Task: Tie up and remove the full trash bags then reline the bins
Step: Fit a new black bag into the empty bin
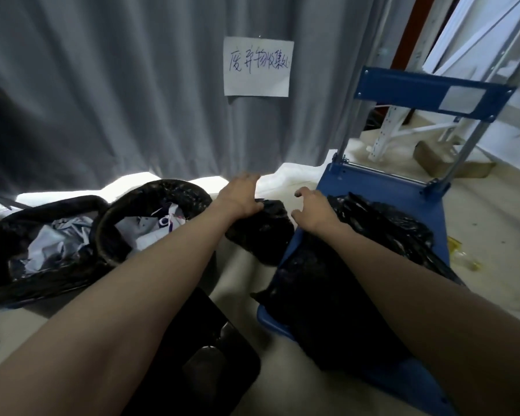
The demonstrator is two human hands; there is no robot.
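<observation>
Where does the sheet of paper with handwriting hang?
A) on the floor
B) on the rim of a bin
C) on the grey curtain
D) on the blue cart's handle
C: the white paper sheet is fixed flat on the grey curtain, left of the blue cart.

curtain (pixel 117 85): grey cloth, matt, hanging in soft folds
sign (pixel 258 66): white paper, matt, handwritten ink
trash bags (pixel 382 226): thin black plastic, crinkled, faintly glossy
bin liners (pixel 150 193), left: the same black film, shiny at the rolled rims
bin contents (pixel 57 238): crumpled pale sheets, paper or plastic, cannot tell
cart deck (pixel 382 187): blue, smooth, dull sheen
cart handle posts (pixel 475 136): bare silvery metal
floor (pixel 493 223): pale, matt
</observation>
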